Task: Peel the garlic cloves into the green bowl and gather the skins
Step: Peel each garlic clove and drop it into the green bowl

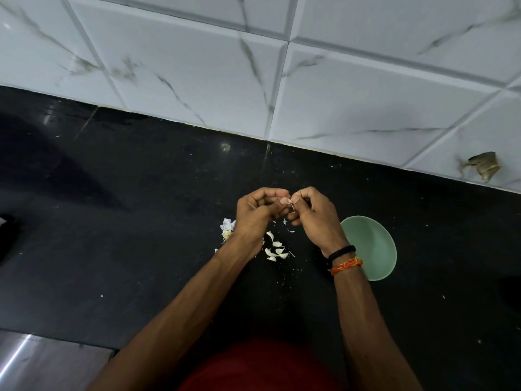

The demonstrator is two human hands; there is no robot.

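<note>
Over the black counter, my left hand [258, 214] and my right hand [313, 218] meet fingertip to fingertip and pinch a small garlic clove [288, 202] between them, a strip of skin hanging from it. Below the hands lie several loose garlic cloves and skins [275, 251]. The rest of a garlic bulb [227, 228] sits just left of my left wrist, partly hidden by it. The green bowl [372, 246] stands to the right, partly behind my right wrist; the part of its inside that shows holds nothing.
A white marbled tile wall [253, 66] runs along the back of the counter. A steel surface [42, 359] shows at the lower left. A dark object [7, 235] sits at the left edge. Small skin flecks dot the counter.
</note>
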